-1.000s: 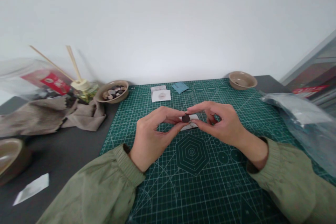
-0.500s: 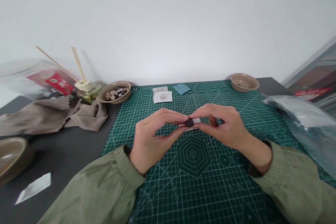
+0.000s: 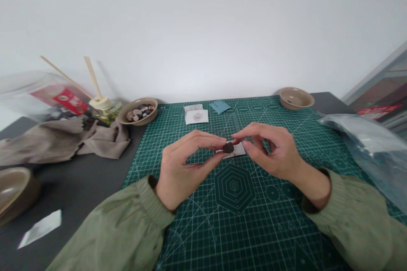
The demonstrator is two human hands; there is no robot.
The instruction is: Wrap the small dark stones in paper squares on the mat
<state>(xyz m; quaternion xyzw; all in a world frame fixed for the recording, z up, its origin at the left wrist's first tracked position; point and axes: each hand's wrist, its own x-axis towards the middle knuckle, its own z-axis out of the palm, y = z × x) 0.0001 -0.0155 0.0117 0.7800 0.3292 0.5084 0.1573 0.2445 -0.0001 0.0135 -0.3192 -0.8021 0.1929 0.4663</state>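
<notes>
Head view: the right hand point(image 3: 273, 150) has opened slightly, its thumb now away from the small dark, roundish piece point(image 3: 228, 147). The left hand point(image 3: 187, 165) pinches that piece between thumb and fingers, above the white paper point(image 3: 239, 149) on the green mat point(image 3: 197, 228), mid-scene.

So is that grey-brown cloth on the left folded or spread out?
Neither: the cloth lies crumpled, with uneven creases and a bunched end near the bowl of small pieces.
</notes>
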